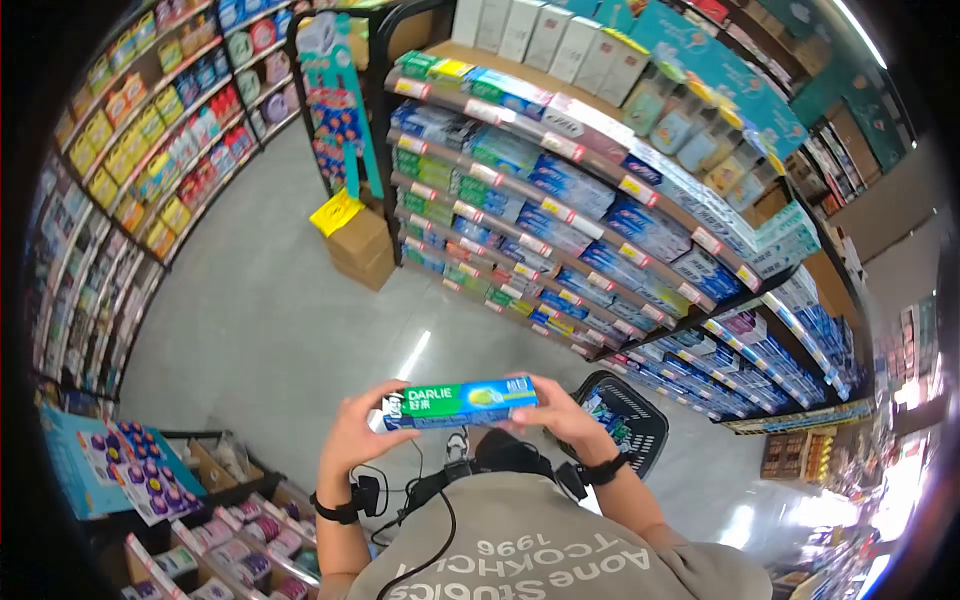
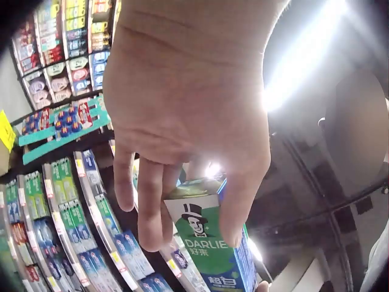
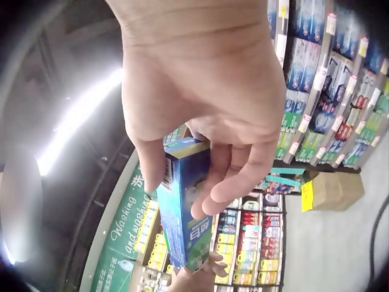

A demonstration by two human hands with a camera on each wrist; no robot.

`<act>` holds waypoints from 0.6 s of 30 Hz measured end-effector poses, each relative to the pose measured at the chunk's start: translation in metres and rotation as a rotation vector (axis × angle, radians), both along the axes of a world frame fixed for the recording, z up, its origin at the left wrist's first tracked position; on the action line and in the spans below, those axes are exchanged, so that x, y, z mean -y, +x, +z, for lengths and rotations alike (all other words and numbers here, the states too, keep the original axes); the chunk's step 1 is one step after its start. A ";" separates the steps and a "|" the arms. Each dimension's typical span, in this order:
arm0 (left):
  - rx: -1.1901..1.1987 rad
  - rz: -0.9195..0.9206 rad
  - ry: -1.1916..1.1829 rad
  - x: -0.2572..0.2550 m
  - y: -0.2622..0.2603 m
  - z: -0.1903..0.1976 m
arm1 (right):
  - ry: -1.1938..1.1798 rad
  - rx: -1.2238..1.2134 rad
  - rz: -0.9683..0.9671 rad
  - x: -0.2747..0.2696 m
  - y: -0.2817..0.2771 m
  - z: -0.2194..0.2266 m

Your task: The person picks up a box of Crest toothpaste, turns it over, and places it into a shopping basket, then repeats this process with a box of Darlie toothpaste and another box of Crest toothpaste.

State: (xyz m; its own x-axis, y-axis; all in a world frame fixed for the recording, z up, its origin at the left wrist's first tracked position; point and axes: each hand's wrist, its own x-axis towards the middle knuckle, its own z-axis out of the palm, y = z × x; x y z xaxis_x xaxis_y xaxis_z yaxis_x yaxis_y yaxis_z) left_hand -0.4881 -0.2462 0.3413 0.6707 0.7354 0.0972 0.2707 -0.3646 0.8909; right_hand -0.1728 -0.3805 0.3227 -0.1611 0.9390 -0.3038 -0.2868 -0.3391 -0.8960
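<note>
A green and blue toothpaste box marked DARLIE is held level in front of the body, its printed face turned up in the head view. My left hand grips its left end, thumb on the near side and fingers on the far side. At the opposite end my right hand pinches the box the same way. The left wrist view shows the hatted-man logo on the box between thumb and fingers. In the right wrist view, the box's narrow blue side runs away from the right hand's thumb.
Ahead stands a shelf unit stocked with toothpaste boxes. A black shopping basket with packages is on the floor at the right, near the body. A cardboard box stands by the shelf end. Product bins are at the lower left.
</note>
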 end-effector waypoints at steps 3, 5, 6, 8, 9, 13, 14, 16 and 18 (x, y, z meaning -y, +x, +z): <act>0.010 0.124 0.012 0.002 -0.028 -0.009 | -0.039 -0.004 0.093 -0.035 -0.018 0.016; 0.052 0.204 -0.090 0.004 -0.045 -0.024 | -0.034 -0.004 0.119 -0.053 -0.031 0.024; 0.090 0.226 -0.116 0.004 -0.050 -0.028 | -0.023 -0.013 0.132 -0.060 -0.035 0.023; 0.144 0.272 -0.178 0.005 -0.061 -0.036 | -0.018 -0.057 0.122 -0.070 -0.046 0.022; 0.152 0.285 -0.171 0.005 -0.063 -0.035 | -0.033 -0.066 0.123 -0.072 -0.049 0.022; 0.177 0.313 -0.134 0.000 -0.069 -0.034 | -0.065 -0.091 0.129 -0.084 -0.053 0.019; 0.177 0.317 -0.141 -0.001 -0.068 -0.037 | -0.072 -0.092 0.130 -0.084 -0.052 0.018; 0.181 0.323 -0.146 0.001 -0.063 -0.039 | -0.067 -0.068 0.123 -0.086 -0.050 0.019; 0.206 0.320 -0.173 0.000 -0.057 -0.036 | -0.068 -0.067 0.107 -0.082 -0.047 0.015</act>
State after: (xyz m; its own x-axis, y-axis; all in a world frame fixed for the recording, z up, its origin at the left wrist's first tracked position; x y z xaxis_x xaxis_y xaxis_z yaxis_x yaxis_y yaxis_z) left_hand -0.5447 -0.2467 0.3055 0.3848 0.9209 0.0619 0.1557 -0.1309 0.9791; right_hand -0.2202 -0.2983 0.3382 -0.2814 0.8929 -0.3515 -0.3039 -0.4304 -0.8499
